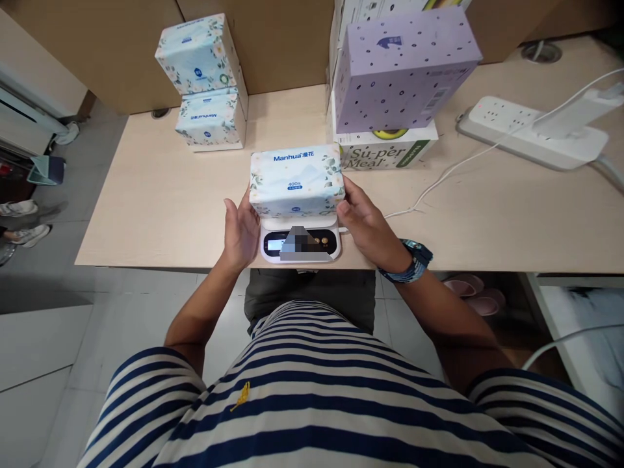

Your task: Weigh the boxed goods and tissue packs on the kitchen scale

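Observation:
A soft pack of tissues (296, 179), white and pale blue with a flower print, rests on a white digital kitchen scale (266, 255). The scale's dark front panel has a lit display, and part of it is blurred out. My left hand (240, 231) stands at the pack's left side, thumb stretched up and away, fingers straight along the side and partly hidden behind it. At the right end, my right hand (365, 224) grips the pack's corner, with the thumb at the front and the fingers around the side.
Two more tissue packs (212, 120) are stacked at the back left. A purple box (404, 84) sits on a white carton (385, 153) behind my right hand. A white power strip (531, 130) lies to the right, and a thin white cable (439, 182) crosses the wooden desk (160, 208).

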`<state>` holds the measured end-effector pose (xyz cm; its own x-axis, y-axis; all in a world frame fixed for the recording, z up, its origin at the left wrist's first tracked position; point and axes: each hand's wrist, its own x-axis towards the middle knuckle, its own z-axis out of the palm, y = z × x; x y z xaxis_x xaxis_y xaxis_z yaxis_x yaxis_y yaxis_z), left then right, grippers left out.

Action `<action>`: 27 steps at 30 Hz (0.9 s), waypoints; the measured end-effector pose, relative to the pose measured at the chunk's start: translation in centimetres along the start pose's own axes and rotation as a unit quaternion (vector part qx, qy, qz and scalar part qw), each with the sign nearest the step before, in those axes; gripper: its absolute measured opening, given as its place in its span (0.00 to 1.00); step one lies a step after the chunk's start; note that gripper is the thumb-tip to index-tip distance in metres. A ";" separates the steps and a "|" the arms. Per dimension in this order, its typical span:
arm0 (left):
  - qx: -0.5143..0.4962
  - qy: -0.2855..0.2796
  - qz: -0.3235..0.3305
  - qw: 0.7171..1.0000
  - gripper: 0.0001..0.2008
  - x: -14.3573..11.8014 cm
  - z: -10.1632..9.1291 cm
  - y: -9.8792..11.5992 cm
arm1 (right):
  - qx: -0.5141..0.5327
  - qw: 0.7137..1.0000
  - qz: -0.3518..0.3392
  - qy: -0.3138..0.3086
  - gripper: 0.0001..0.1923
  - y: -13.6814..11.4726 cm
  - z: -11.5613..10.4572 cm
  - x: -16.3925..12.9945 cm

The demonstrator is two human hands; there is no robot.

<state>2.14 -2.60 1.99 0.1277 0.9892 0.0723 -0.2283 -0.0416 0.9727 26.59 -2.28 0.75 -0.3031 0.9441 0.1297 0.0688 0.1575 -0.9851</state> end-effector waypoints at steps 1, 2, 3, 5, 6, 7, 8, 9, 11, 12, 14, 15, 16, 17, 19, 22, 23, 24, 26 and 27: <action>-0.007 -0.004 0.001 1.000 0.51 0.0 -0.2 -0.1 | 0.002 1.000 0.003 0.001 0.47 0.1 0.0 0.0; -0.013 -0.004 0.004 1.000 0.50 0.1 -0.4 -0.2 | 0.005 1.000 0.009 0.006 0.48 0.3 0.1 0.0; -0.017 0.001 0.008 1.000 0.49 0.1 -0.7 -0.2 | 0.009 1.000 0.019 0.019 0.48 0.6 0.2 0.1; -0.010 0.033 0.024 0.999 0.47 0.3 -1.6 -0.1 | 0.019 0.997 0.038 0.070 0.50 1.5 0.5 0.1; 0.002 0.057 0.033 0.998 0.47 0.4 -2.2 0.2 | 0.021 0.994 0.041 0.100 0.50 2.1 0.7 0.2; 0.019 0.081 0.043 0.996 0.47 0.5 -2.7 0.5 | 0.019 0.991 0.037 0.128 0.49 2.8 0.9 0.2; 0.038 0.101 0.051 0.993 0.48 0.6 -3.1 0.8 | 0.012 0.988 0.030 0.148 0.48 3.4 1.1 0.3; 0.057 0.114 0.057 0.990 0.49 0.6 -3.5 1.1 | 0.001 0.987 0.021 0.160 0.47 4.0 1.3 0.4; 0.083 0.124 0.061 0.987 0.50 0.5 -3.8 1.5 | -0.022 0.984 0.011 0.175 0.45 4.7 1.8 0.6; 0.087 0.122 0.061 0.987 0.50 0.4 -3.7 1.6 | -0.028 0.983 0.009 0.183 0.45 4.8 2.1 0.7; 0.083 0.103 0.064 0.989 0.47 0.1 -3.3 1.3 | -0.023 0.981 0.011 0.193 0.45 4.2 2.7 0.7; 0.077 0.083 0.063 0.992 0.46 -0.1 -3.0 1.1 | -0.015 0.984 0.012 0.180 0.46 3.6 3.1 0.7; 0.072 0.057 0.063 0.994 0.44 -0.3 -2.7 0.9 | -0.005 0.988 0.012 0.152 0.47 2.9 3.4 0.5; 0.068 0.028 0.066 0.995 0.43 -0.5 -2.3 0.8 | 0.003 0.993 0.007 0.119 0.48 2.1 3.7 0.4; 0.067 -0.026 0.087 0.994 0.40 -0.9 -1.6 0.9 | 0.007 0.998 -0.012 0.069 0.52 0.7 4.1 -0.2; 0.070 -0.070 0.123 0.987 0.42 -1.4 0.0 2.0 | -0.020 0.994 -0.062 0.086 0.53 -0.3 3.9 -1.3; 0.067 -0.076 0.127 0.987 0.43 -1.5 0.8 2.5 | -0.039 0.991 -0.079 0.105 0.52 -0.2 3.5 -1.8; 0.063 -0.082 0.129 0.986 0.43 -1.6 1.7 2.9 | -0.061 0.985 -0.094 0.132 0.50 0.1 3.0 -2.3; 0.062 -0.109 0.131 0.984 0.43 -1.5 3.7 3.2 | -0.094 0.967 -0.118 0.204 0.45 1.1 1.7 -3.3; 0.065 -0.125 0.128 0.982 0.43 -1.2 4.8 3.1 | -0.102 0.958 -0.123 0.239 0.43 1.6 0.8 -3.7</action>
<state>5.91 -4.57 5.98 0.3195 0.8786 0.3549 -0.1602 -0.3191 0.9341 27.05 -5.71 -1.39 0.1316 0.8884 0.4399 0.2501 0.3996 -0.8819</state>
